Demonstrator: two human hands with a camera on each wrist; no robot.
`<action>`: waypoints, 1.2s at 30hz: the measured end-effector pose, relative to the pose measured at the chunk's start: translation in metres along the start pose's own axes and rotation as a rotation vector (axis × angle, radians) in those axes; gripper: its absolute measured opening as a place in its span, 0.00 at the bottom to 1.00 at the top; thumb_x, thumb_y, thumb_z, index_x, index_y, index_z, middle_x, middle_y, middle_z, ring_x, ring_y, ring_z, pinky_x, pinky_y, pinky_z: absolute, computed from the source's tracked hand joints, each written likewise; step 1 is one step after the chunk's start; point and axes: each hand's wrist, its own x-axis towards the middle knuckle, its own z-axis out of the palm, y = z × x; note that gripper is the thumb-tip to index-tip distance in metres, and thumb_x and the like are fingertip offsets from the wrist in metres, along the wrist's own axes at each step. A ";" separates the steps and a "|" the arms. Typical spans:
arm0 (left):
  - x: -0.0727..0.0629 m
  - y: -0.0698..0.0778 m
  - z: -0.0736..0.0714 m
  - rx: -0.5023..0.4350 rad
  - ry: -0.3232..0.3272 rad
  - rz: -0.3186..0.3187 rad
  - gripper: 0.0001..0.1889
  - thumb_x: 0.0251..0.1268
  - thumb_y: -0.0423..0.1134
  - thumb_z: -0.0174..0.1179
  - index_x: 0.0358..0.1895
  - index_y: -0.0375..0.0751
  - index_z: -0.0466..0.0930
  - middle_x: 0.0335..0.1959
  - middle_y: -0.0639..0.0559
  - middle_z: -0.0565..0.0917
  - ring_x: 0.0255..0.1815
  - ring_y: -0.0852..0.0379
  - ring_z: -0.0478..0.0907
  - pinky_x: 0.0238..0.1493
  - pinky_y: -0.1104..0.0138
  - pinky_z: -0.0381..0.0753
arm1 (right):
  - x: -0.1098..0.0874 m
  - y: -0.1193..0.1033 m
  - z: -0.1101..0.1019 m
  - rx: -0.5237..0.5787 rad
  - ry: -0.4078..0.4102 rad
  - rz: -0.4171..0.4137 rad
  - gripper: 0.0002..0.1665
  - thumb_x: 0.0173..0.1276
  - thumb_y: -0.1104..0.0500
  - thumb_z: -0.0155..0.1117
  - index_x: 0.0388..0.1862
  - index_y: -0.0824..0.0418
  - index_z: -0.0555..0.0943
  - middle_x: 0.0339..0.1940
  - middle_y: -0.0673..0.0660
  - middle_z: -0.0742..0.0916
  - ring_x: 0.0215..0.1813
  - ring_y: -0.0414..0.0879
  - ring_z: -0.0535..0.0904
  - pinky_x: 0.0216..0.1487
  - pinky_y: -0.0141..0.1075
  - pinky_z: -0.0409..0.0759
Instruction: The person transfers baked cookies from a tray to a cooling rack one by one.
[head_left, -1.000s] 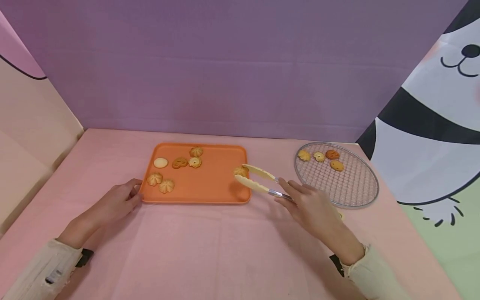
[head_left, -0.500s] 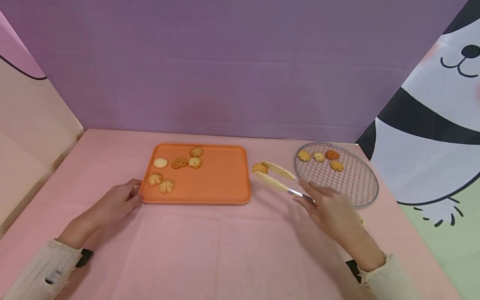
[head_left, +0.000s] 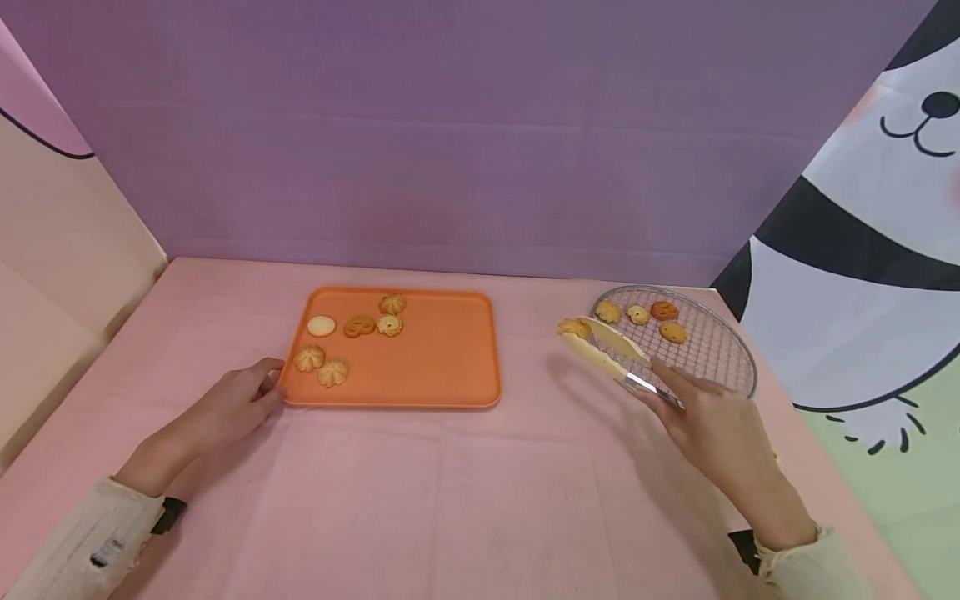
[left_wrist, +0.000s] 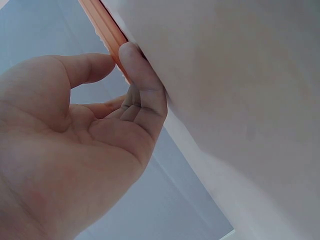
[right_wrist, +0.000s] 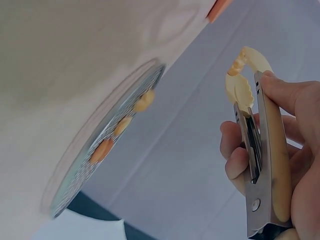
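Note:
My right hand [head_left: 712, 425] grips a pair of tongs [head_left: 600, 354] with cream tips and metal arms. Between the tips is a golden ridged cookie [head_left: 573, 327], held in the air just left of the round wire rack [head_left: 742, 350]. The right wrist view shows fingers and thumb wrapped round the tongs [right_wrist: 272, 165]. At the left, my left hand [head_left: 232, 404] pinches the near left corner of an orange tray [head_left: 427, 367]; thumb and fingertips meet its edge [left_wrist: 107, 30] in the left wrist view. Several cookies lie on the tray, including a pale round one [head_left: 322, 326] and a pretzel-shaped one [head_left: 359, 325].
Several cookies, among them an oval one [head_left: 673, 332] and a reddish-brown one [head_left: 664, 310], sit toward the rack's far side. A pink cloth [head_left: 420, 508] covers the table. Behind it stands a purple backdrop [head_left: 450, 150], with a panda print [head_left: 885, 317] at the right.
The right hand has carried the cookie in the tongs off the tray's right end and rightward to the rack's left edge. The left hand and tray have stayed put.

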 end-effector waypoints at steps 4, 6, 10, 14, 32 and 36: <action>0.001 -0.001 0.001 0.000 0.008 0.014 0.22 0.72 0.31 0.53 0.63 0.21 0.66 0.28 0.52 0.79 0.27 0.59 0.74 0.30 0.68 0.72 | -0.008 0.014 -0.002 -0.032 0.004 0.040 0.30 0.54 0.55 0.78 0.56 0.64 0.84 0.23 0.65 0.86 0.13 0.42 0.65 0.13 0.37 0.61; 0.001 -0.002 0.001 0.003 0.010 0.019 0.22 0.72 0.31 0.53 0.63 0.21 0.66 0.28 0.52 0.79 0.27 0.59 0.74 0.30 0.68 0.72 | -0.013 0.023 -0.003 -0.040 0.016 0.053 0.30 0.54 0.55 0.78 0.55 0.65 0.84 0.19 0.65 0.84 0.12 0.41 0.63 0.13 0.37 0.59; 0.003 -0.003 0.001 -0.002 0.005 0.012 0.22 0.72 0.31 0.52 0.64 0.21 0.66 0.28 0.52 0.79 0.27 0.58 0.74 0.30 0.68 0.73 | -0.023 0.040 -0.006 -0.058 0.009 0.102 0.30 0.55 0.55 0.78 0.55 0.65 0.84 0.12 0.60 0.79 0.12 0.42 0.62 0.13 0.37 0.57; 0.003 -0.003 0.000 -0.010 0.002 0.001 0.22 0.72 0.31 0.52 0.64 0.21 0.66 0.27 0.51 0.78 0.26 0.57 0.74 0.28 0.68 0.73 | -0.031 0.055 -0.009 -0.075 -0.016 0.139 0.30 0.56 0.55 0.77 0.56 0.66 0.83 0.09 0.58 0.76 0.13 0.43 0.61 0.13 0.37 0.57; 0.001 -0.001 -0.001 -0.009 0.001 -0.004 0.22 0.72 0.31 0.52 0.63 0.20 0.66 0.27 0.51 0.79 0.28 0.57 0.74 0.30 0.67 0.74 | -0.053 0.108 -0.009 -0.117 -0.178 0.288 0.31 0.64 0.51 0.72 0.59 0.71 0.79 0.07 0.50 0.65 0.14 0.47 0.59 0.16 0.38 0.54; 0.001 -0.001 -0.002 -0.010 0.004 0.001 0.22 0.73 0.32 0.52 0.64 0.20 0.66 0.29 0.51 0.79 0.29 0.57 0.74 0.31 0.67 0.74 | -0.056 0.117 -0.008 -0.108 -0.202 0.325 0.32 0.66 0.51 0.70 0.60 0.71 0.78 0.08 0.50 0.65 0.15 0.47 0.59 0.16 0.38 0.54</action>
